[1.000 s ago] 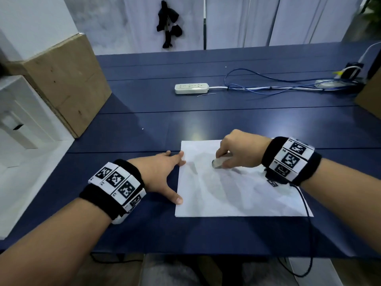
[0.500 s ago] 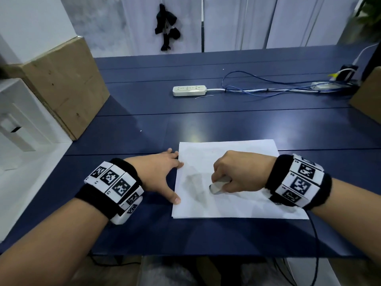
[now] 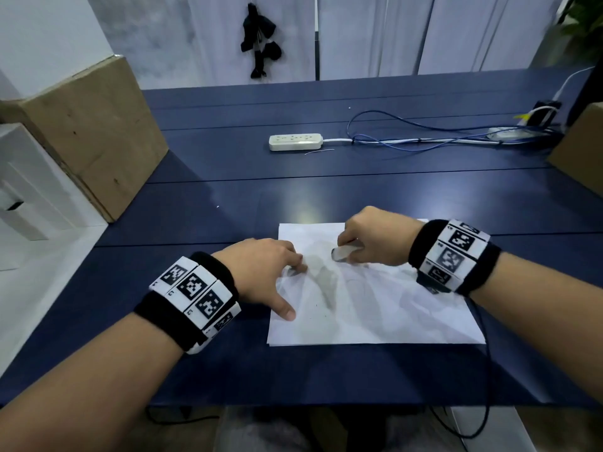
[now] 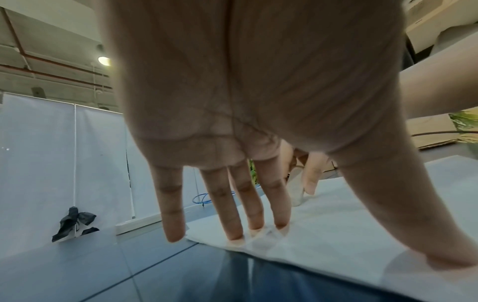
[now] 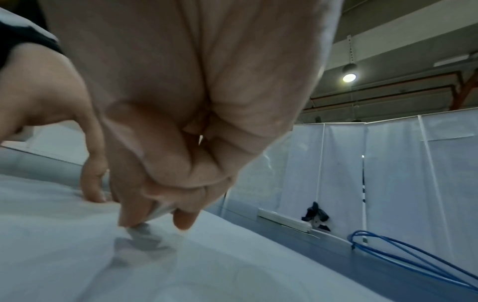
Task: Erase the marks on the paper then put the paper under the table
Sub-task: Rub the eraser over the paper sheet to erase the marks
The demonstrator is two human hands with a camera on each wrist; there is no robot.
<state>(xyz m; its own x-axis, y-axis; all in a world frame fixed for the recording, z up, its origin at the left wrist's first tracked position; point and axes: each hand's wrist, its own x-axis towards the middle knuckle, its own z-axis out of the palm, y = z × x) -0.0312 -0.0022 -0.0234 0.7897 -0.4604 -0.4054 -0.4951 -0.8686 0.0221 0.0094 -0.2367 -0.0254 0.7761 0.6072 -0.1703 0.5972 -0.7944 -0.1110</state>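
A white sheet of paper [image 3: 385,314] lies on the dark blue table [image 3: 228,203] near its front edge, with faint grey smudges and a few tiny dark specks on it. My left hand [image 3: 274,275] lies spread on the sheet's left edge, straight fingertips [image 4: 258,224] and thumb pressing it flat. My right hand [image 3: 375,236] is curled round a pale eraser [image 3: 342,253], whose tip touches the upper middle of the paper [image 5: 77,255]. In the right wrist view the eraser [image 5: 145,230] pokes out between thumb and fingers, blurred.
A white power strip [image 3: 295,141] with blue cables [image 3: 424,141] lies across the far half of the table. A cardboard box [image 3: 94,135] stands at the left edge and another [image 3: 580,151] at the right. A black cable [image 3: 486,386] hangs from my right wristband over the front edge.
My right hand with the eraser went down the sheet toward me and is now back up near its upper middle. My left hand slid further onto the paper's left edge.
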